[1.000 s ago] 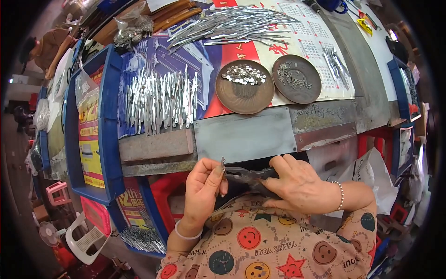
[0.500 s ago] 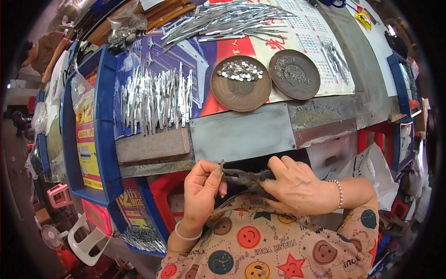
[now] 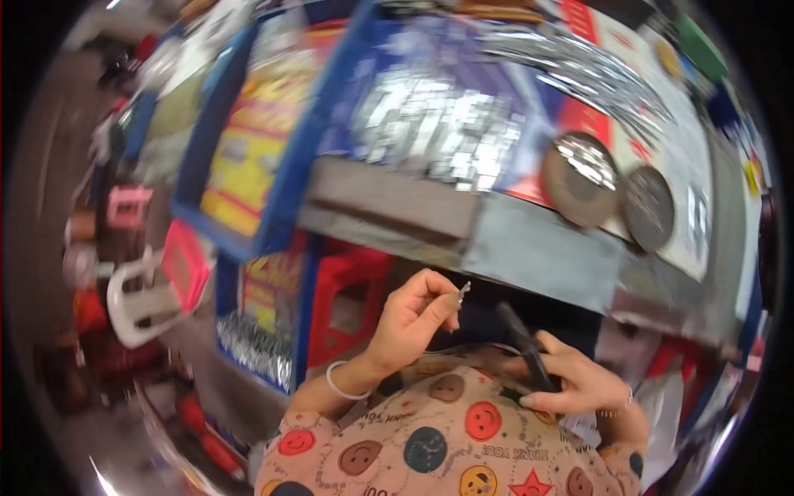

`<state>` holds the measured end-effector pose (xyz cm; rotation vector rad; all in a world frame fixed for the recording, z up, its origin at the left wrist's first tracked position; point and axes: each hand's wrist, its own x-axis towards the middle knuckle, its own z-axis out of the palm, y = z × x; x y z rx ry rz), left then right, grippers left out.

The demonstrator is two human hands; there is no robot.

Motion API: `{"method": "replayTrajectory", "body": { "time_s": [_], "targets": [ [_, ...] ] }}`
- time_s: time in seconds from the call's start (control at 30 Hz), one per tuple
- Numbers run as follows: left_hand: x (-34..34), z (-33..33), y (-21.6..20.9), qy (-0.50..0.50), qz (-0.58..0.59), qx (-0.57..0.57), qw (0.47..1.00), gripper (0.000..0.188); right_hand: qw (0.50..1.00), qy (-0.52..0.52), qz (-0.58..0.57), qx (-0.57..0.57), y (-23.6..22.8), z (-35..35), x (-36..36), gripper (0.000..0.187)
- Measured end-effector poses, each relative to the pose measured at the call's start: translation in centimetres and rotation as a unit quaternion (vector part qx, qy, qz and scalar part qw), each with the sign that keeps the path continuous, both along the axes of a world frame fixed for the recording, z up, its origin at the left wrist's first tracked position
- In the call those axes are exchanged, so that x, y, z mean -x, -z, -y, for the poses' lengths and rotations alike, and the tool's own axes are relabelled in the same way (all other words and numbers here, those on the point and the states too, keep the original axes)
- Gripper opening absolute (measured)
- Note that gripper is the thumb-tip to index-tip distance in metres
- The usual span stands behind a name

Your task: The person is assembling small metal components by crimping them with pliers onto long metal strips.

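My left hand (image 3: 413,321), wearing a white bracelet, is closed in a pinch on a small silver metal piece (image 3: 465,290) whose tip stands out past the thumb. To its right, my right hand (image 3: 583,382) grips a dark, long-handled tool (image 3: 527,345); blur hides its exact kind. The tool and the metal piece are apart. Both hands are in front of my body, below the near edge of the workbench. Just beyond them lies a grey metal plate (image 3: 542,250) on the bench edge.
Beside the plate lies a flat brown block (image 3: 389,197). Silver strips (image 3: 438,124) are spread behind it, with another heap (image 3: 595,70) farther back. Two brown dishes, one with shiny discs (image 3: 571,194), one darker (image 3: 649,207), stand right. A blue tray (image 3: 285,194) and red stool (image 3: 343,285) are left.
My view has swung left, so the bench appears farther right and blurred. My hands have moved apart, and the dark tool has come away from the small metal piece.
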<state>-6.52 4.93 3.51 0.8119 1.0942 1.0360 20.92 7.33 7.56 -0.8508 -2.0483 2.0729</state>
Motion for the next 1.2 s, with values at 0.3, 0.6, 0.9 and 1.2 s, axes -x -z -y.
{"method": "replayTrajectory", "body": {
  "time_s": [0.3, 0.6, 0.9, 1.2],
  "targets": [
    [24.2, 8.9, 6.2, -0.289, -0.374, 0.013, 0.881, 0.011, 0.988, 0.028, 0.087, -0.127, 0.1, 0.5, 4.7, 0.025],
    [28.8, 12.6, 11.9, -0.132, -0.567, 0.101, 0.807, 0.013, 0.984, 0.003, 0.136, -0.116, -1.2, 0.5, 9.5, 0.025],
    [27.9, 14.2, 11.5, -0.068, -0.602, 0.125, 0.785, 0.014, 0.977, -0.020, 0.142, -0.157, -1.1, 0.2, 12.1, 0.026],
    [24.2, 10.8, 3.4, -0.132, -0.605, 0.041, 0.784, 0.012, 0.968, -0.057, 0.153, -0.191, -0.3, -0.6, 10.9, 0.026]
  ]
}}
